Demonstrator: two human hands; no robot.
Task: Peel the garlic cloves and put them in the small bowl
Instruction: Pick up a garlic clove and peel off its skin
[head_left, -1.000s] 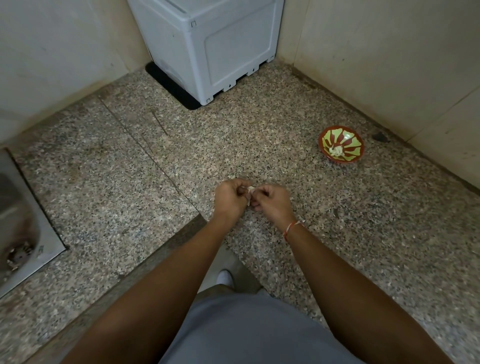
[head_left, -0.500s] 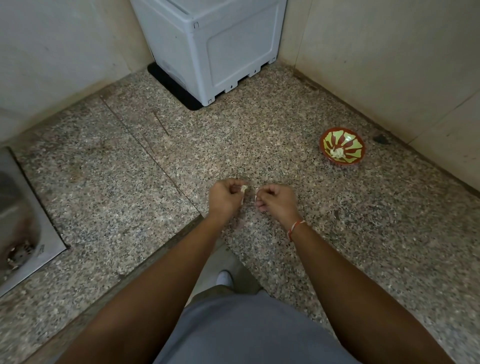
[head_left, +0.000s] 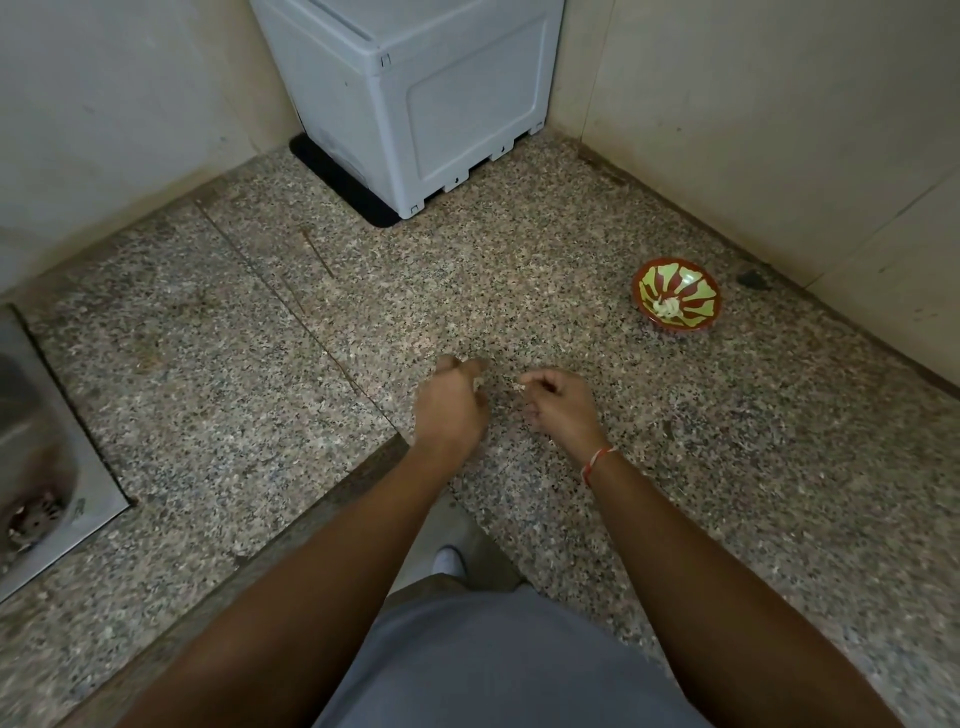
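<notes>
Peeling step: we see the left hand (head_left: 453, 402) pinching a garlic clove (head_left: 476, 384), the right hand (head_left: 558, 402) pinching stripped skin (head_left: 518, 385) just beside it; next, we judge, the clove goes to the small bowl (head_left: 675, 301) near the table's right edge.

A pale garlic clove (head_left: 476, 385) sits pinched in curled fingers; right of it, well apart, a red-and-green bowl (head_left: 675, 301) holds peeled cloves (head_left: 668, 307).

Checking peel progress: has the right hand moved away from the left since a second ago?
Yes. The right hand has pulled away from the left hand, toward the small bowl.
</notes>
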